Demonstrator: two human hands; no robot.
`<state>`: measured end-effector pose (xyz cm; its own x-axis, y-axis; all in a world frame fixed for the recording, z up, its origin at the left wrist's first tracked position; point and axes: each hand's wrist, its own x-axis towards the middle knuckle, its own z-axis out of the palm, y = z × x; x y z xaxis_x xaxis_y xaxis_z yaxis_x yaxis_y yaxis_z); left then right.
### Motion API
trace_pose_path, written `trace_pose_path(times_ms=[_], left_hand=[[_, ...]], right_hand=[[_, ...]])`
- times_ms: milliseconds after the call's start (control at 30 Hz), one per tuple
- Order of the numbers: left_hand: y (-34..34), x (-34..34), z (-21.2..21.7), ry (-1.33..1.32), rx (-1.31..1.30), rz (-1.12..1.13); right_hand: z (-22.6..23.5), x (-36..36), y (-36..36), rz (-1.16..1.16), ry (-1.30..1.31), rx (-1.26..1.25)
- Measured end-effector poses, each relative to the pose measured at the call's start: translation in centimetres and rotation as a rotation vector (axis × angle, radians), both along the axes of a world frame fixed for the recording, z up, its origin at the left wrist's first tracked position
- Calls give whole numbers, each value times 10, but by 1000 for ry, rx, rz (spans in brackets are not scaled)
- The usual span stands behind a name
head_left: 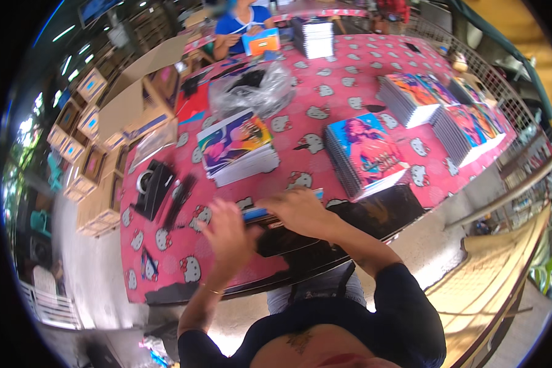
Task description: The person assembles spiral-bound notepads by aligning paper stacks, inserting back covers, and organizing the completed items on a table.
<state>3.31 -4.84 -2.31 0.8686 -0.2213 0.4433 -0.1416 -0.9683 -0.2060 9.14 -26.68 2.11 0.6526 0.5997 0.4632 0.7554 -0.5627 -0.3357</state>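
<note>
My right hand (297,211) is bent over a thin, blue-edged notebook (254,213) at the near side of the table, gripping its upper edge; the hand covers most of it. To its left, my left hand (228,236) is raised with its fingers apart, smeared by motion and holding nothing I can see. Just beyond the hands lies a stack of notebooks (238,142) with purple, yellow and orange covers, their white page edges facing me. Right of it stands a taller stack of spiral notebooks (367,150) with a blue and pink cover.
More spiral notebook stacks (463,135) fill the right side of the pink patterned table (325,80). At left sit a black tape dispenser (156,189) and cardboard boxes (142,110). A clear plastic bag (257,92) lies farther back. Across the table, a person in blue (245,27) holds a notebook.
</note>
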Motion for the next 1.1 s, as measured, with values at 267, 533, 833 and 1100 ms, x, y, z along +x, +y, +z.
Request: trace_pose_path(times_ms=[267, 533, 833, 1100], left_hand=[[-5, 23, 24, -60, 50, -184], [-16, 27, 42, -26, 108, -164], [-28, 9, 15, 145, 6, -396], [-29, 44, 52, -117, -35, -318]], right_hand=[[-5, 3, -2, 11, 123, -13], [1, 2, -4, -5, 159, -8], [17, -16, -11, -61, 234, -69], [-55, -15, -64, -5, 529, 723]])
